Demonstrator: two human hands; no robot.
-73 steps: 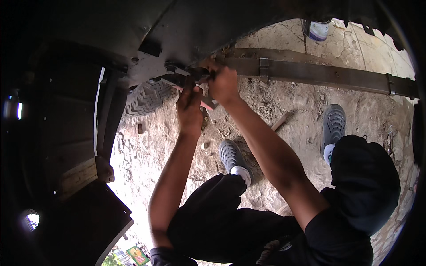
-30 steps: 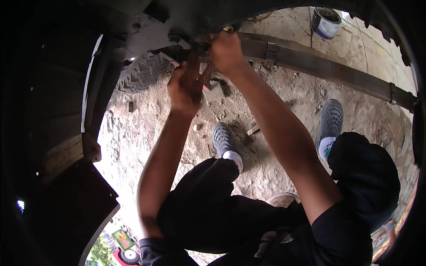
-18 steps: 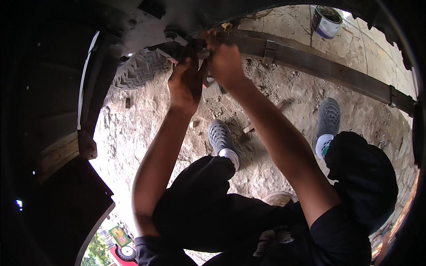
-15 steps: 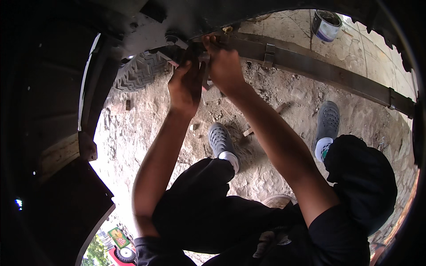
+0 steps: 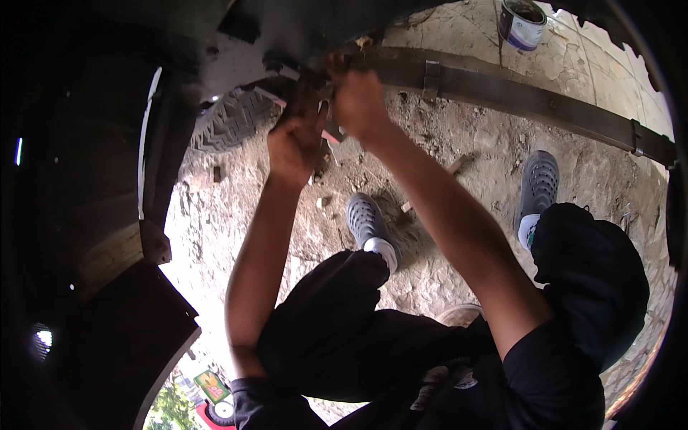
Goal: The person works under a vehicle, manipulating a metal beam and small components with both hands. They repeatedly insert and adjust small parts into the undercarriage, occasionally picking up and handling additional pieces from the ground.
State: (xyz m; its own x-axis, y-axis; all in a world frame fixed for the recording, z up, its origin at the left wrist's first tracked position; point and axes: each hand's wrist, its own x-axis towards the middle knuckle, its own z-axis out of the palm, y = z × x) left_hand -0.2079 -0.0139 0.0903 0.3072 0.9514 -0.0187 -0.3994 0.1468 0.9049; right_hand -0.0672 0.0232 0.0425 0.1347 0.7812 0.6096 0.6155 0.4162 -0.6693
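Both of my hands are raised together in the shadow under a vehicle, at the inner end of a dark leaf spring (image 5: 516, 95). My left hand (image 5: 295, 147) is closed, its thumb and fingers reaching up into the dark by the metal parts; what they grip is hidden. Close beside it, my right hand (image 5: 360, 106) has its fingers curled at the spring's end, and I cannot make out what is in them. A bolt head (image 5: 274, 63) shows on the bracket left of my hands. Just below them is a small reddish piece (image 5: 332, 135).
A treaded tyre (image 5: 229, 122) stands beyond my left hand. Dark vehicle panels (image 5: 86, 193) close in the left side. A paint can (image 5: 522, 27) sits at the upper right. Stones and a wood piece (image 5: 459, 163) lie on the rough ground around my shoes (image 5: 365, 218).
The view has shifted slightly, so the leaf spring and paint can sit higher in the picture. Both hands stay at the same spot, with the right-hand fingers slightly turned.
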